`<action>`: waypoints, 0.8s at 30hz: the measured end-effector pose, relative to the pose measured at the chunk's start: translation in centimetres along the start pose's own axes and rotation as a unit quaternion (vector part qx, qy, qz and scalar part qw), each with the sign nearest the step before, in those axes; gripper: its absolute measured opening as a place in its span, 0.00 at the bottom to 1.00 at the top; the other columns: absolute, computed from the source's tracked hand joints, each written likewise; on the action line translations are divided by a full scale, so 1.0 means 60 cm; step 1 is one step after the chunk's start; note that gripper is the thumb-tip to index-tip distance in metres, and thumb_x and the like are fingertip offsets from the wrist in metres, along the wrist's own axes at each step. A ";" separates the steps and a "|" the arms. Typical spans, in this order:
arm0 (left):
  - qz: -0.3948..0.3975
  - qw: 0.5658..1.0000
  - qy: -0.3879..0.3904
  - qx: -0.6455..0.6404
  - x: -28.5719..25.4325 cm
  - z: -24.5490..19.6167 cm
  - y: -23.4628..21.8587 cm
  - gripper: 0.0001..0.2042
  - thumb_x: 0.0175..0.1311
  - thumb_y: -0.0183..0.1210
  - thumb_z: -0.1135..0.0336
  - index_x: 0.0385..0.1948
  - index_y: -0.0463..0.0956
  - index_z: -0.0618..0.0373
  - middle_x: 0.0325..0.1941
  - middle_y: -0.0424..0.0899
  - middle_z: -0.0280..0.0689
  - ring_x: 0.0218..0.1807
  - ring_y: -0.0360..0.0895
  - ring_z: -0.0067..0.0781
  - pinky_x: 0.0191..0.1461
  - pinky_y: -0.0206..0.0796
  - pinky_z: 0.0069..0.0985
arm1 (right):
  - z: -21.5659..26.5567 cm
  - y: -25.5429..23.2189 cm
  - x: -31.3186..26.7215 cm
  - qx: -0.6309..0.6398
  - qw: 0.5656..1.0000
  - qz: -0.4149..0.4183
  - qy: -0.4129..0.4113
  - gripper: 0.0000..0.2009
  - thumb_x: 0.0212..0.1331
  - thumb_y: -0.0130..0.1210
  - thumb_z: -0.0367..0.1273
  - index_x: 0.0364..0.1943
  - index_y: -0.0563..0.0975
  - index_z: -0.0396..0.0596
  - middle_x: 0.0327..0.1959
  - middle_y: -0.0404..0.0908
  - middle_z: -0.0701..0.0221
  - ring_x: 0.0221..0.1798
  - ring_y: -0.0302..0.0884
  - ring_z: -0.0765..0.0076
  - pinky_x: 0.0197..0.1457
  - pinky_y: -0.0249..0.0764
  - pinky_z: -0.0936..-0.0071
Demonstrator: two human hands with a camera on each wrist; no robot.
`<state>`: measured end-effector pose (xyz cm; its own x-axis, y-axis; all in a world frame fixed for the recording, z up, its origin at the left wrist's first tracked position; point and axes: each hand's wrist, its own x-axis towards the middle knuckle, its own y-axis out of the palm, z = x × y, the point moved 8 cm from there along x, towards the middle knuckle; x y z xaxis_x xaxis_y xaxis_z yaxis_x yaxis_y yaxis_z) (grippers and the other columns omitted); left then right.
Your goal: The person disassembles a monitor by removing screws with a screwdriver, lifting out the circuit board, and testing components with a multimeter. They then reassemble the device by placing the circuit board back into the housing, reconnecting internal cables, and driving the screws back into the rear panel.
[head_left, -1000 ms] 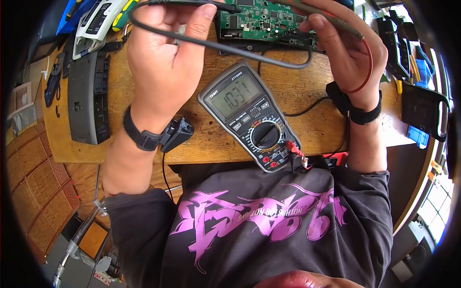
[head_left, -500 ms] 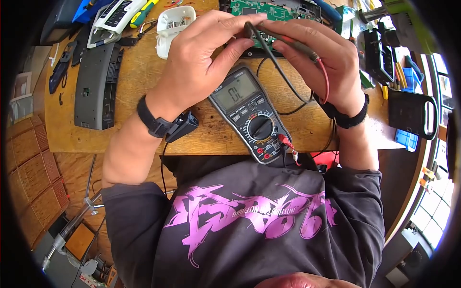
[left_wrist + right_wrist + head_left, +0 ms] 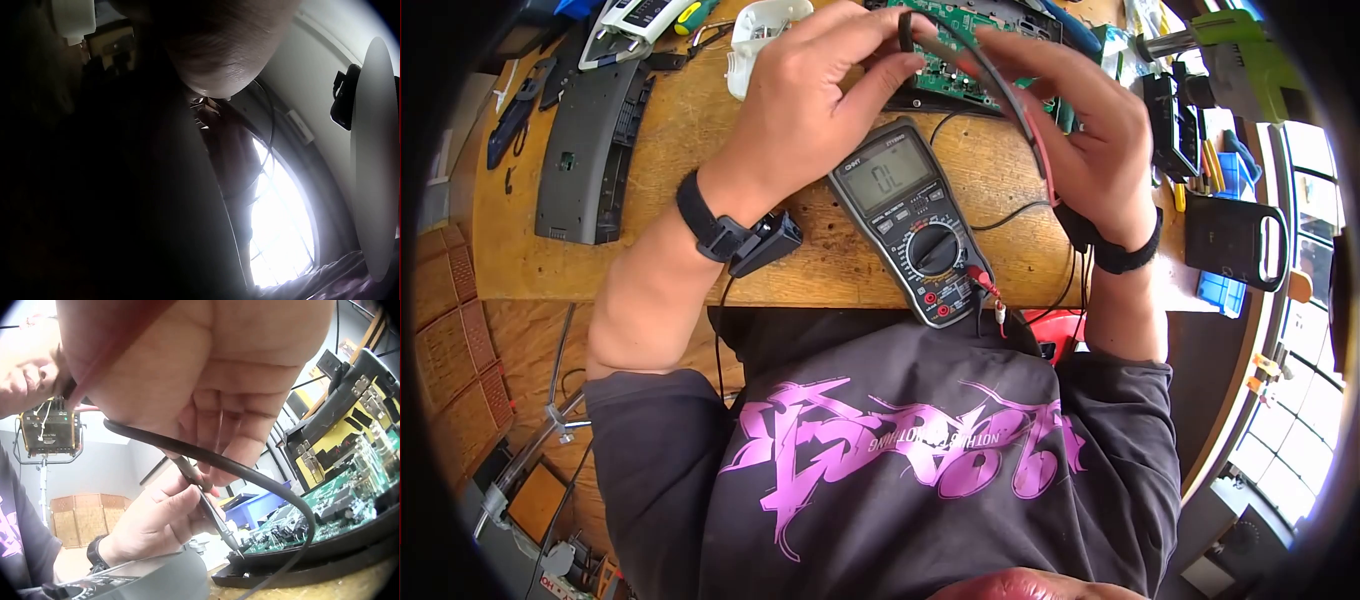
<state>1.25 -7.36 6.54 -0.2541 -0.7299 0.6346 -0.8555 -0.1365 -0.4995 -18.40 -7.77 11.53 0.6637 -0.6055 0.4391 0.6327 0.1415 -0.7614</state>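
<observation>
My left hand point(image 3: 805, 115) pinches a test probe with a black lead point(image 3: 1000, 88), over the near edge of a green circuit board point(image 3: 948, 82). Close beside it, my right hand point(image 3: 1095, 135) holds a second test probe point(image 3: 950, 55), whose red lead point(image 3: 1045, 165) runs back past the palm. In the right wrist view, a pointed probe tip point(image 3: 232, 542) angles down near the rim of the board's black housing point(image 3: 262, 565). Below the hands lies a multimeter point(image 3: 900, 218) with "OL" on its display. The left wrist view is mostly dark.
A grey plastic cover point(image 3: 585, 150) lies at left, near a cable tester point(image 3: 635, 25). A white box point(image 3: 745, 50) of small parts stands behind my left hand. At right are a green tool point(image 3: 1250, 65), a black case point(image 3: 1230, 235) and a blue basket point(image 3: 1222, 290).
Both hands have come closer together over the board, bringing the probes near each other. The meter display went from a number, about 1031, to "OL". The view has shifted slightly.
</observation>
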 end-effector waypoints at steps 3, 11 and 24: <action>-0.044 0.998 -0.028 0.023 0.005 -0.002 -0.020 0.07 0.73 0.71 0.75 0.48 0.89 0.66 0.37 0.86 0.45 0.39 0.84 0.41 0.44 0.75 0.31 | -0.008 -0.016 -0.021 0.016 0.998 -0.056 0.029 0.20 0.77 0.63 0.18 0.70 0.84 0.36 0.58 0.95 0.56 0.57 0.94 0.65 0.62 0.88 0.69; -0.101 0.994 0.024 -0.023 -0.001 0.002 -0.022 0.09 0.73 0.71 0.76 0.51 0.89 0.66 0.38 0.87 0.45 0.37 0.84 0.40 0.42 0.75 0.31 | 0.047 -0.057 -0.080 -0.009 0.984 -0.162 -0.071 0.13 0.64 0.64 0.10 0.52 0.84 0.27 0.44 0.94 0.51 0.45 0.95 0.56 0.49 0.90 0.64; -0.093 0.995 -0.010 -0.033 -0.002 0.005 -0.021 0.09 0.72 0.70 0.79 0.51 0.89 0.66 0.38 0.87 0.45 0.37 0.84 0.39 0.43 0.76 0.31 | 0.113 0.003 -0.069 0.000 0.991 -0.008 -0.134 0.14 0.51 0.72 0.13 0.43 0.90 0.34 0.38 0.94 0.55 0.34 0.94 0.58 0.34 0.86 0.68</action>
<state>2.51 -7.27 6.92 -0.0809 -0.7089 0.7006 -0.9150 -0.2259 -0.3342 -18.34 0.08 12.80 0.7361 -0.3782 0.5613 0.6436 0.1346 -0.7534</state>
